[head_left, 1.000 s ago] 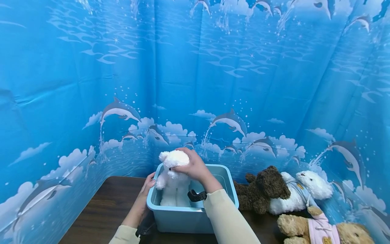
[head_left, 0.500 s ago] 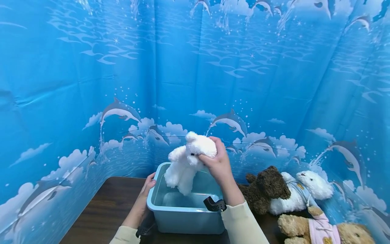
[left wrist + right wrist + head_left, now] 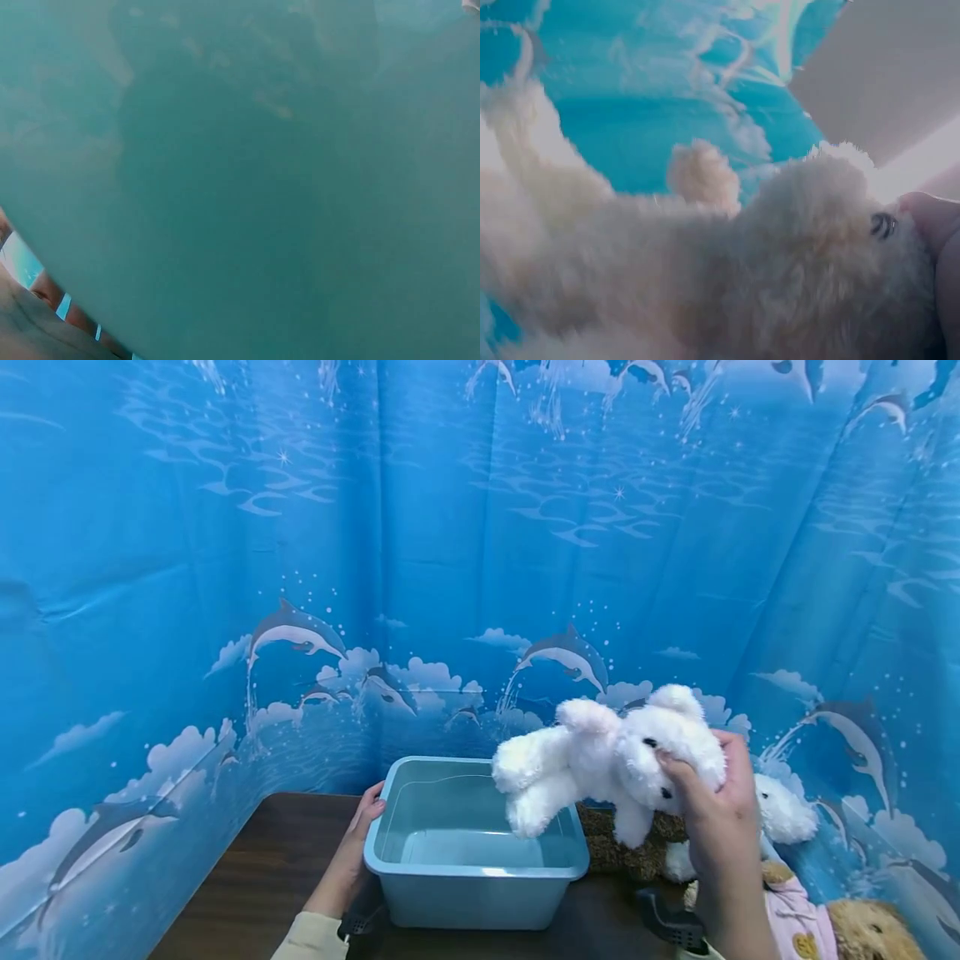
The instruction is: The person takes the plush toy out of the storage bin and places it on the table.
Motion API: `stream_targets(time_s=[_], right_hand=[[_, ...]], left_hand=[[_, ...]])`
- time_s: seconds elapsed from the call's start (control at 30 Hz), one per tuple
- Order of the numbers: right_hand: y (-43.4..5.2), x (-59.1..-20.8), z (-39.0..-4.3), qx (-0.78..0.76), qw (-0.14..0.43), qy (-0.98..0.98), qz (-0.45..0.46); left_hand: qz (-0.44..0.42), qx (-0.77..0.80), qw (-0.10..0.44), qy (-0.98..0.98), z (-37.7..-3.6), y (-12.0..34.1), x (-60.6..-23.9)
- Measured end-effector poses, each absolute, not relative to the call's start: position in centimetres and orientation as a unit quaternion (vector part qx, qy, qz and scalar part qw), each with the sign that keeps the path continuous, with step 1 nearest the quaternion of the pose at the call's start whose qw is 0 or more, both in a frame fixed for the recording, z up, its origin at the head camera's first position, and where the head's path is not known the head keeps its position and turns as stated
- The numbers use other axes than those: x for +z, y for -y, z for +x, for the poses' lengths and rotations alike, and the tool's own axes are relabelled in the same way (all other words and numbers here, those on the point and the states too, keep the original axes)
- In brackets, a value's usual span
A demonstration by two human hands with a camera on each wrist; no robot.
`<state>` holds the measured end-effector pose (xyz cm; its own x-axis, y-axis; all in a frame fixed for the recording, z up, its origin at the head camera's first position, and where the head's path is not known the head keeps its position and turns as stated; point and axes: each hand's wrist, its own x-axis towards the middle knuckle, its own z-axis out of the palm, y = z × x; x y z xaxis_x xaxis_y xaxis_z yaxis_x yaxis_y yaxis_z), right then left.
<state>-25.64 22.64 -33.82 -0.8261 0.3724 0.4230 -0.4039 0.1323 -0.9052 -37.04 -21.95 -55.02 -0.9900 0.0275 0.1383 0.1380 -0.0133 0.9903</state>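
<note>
A white plush teddy bear (image 3: pixel 577 764) hangs sideways in the air, right of the bin, its legs over the bin's right rim. My right hand (image 3: pixel 716 814) grips it by the head, thumb across the face. In the right wrist view the fluffy bear (image 3: pixel 795 262) fills the lower half, with my thumb (image 3: pixel 934 225) near one eye. My left hand (image 3: pixel 362 827) holds the left side of a light blue plastic bin (image 3: pixel 465 897) at its rim. The bin wall (image 3: pixel 262 187) takes up nearly all the left wrist view; fingers show only at its lower left corner.
To the bin's right lie a dark brown plush bear (image 3: pixel 607 843), a white one (image 3: pixel 783 810), and a tan one in a pink top (image 3: pixel 798 914), partly hidden by my right arm. A blue dolphin-print curtain (image 3: pixel 480 527) surrounds the dark wooden table (image 3: pixel 247 868).
My right hand has lifted the white bear out of the bin and swung it right, tipping it from upright to sideways. The left hand stays at the bin's rim.
</note>
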Motion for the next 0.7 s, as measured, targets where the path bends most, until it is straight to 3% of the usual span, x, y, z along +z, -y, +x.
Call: stream_targets(time_s=[0.2, 0.37, 0.53, 0.7], right_hand=[[-28.3, -34.1, -23.3, 0.705, 0.335, 0.624, -0.015], [-31.9, -34.9, -21.9, 0.685, 0.338, 0.636, -0.11], [-34.1, -36.6, -21.4, 0.62, 0.266, 0.71, -0.203], [-35.6, -39.3, -21.5, 0.58, 0.154, 0.771, -0.213]], left_hand=[[-0.047, -0.714, 0.034, 0.698, -36.8, 21.8, -55.5], [-0.053, -0.707, 0.038, 0.704, -36.6, 21.7, -55.3], [-0.056, -0.708, 0.037, 0.703, -36.7, 21.7, -55.1], [-0.056, -0.715, 0.039, 0.696, -36.6, 21.7, -55.1]])
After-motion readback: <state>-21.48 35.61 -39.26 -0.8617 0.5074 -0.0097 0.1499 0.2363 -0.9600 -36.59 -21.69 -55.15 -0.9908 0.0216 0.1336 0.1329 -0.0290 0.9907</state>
